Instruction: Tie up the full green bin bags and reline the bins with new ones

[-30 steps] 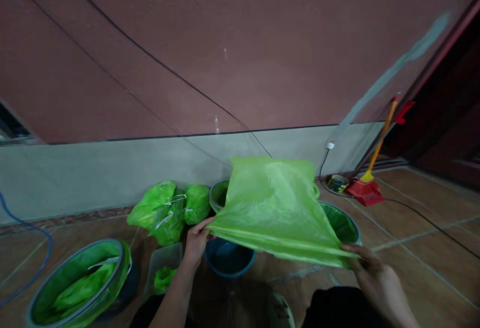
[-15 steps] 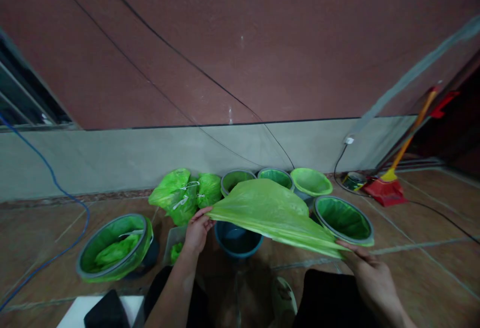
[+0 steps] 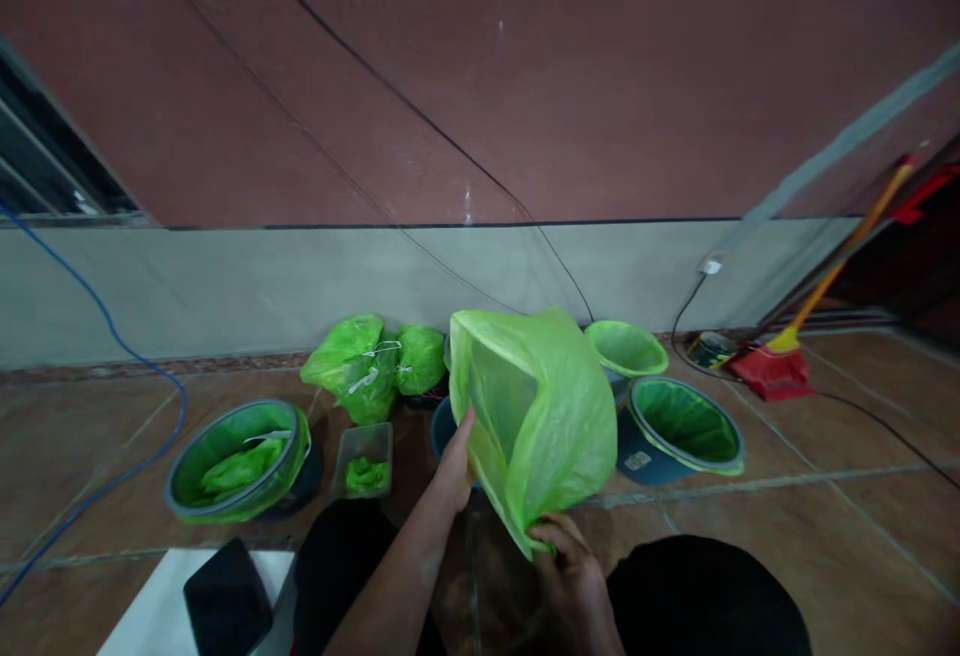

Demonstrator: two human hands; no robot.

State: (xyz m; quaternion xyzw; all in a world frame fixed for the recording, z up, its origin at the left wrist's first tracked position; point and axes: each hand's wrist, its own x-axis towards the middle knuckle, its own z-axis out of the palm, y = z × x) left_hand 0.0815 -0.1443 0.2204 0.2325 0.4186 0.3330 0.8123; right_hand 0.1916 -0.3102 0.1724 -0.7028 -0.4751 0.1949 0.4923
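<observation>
A light green plastic trash bag hangs puffed out between my hands, its mouth turned toward me and to the left. My left hand grips the left side of the bag's rim. Lower down, my right hand pinches the bottom edge of the mouth. Behind the bag a blue bucket is mostly hidden, only its left part showing. To the right stands a bin lined with a green bag, and another lined bin is behind it near the wall.
At left is a lined bin with bunched green plastic inside. Tied green bags lie by the wall, with a clear tub before them. A red dustpan, a tin can, a blue hose and a black object surround the area.
The bag was stretched wide and flat between my hands; now it is puffed open. My right hand has moved left and down, and my left hand slightly right, bringing them closer together.
</observation>
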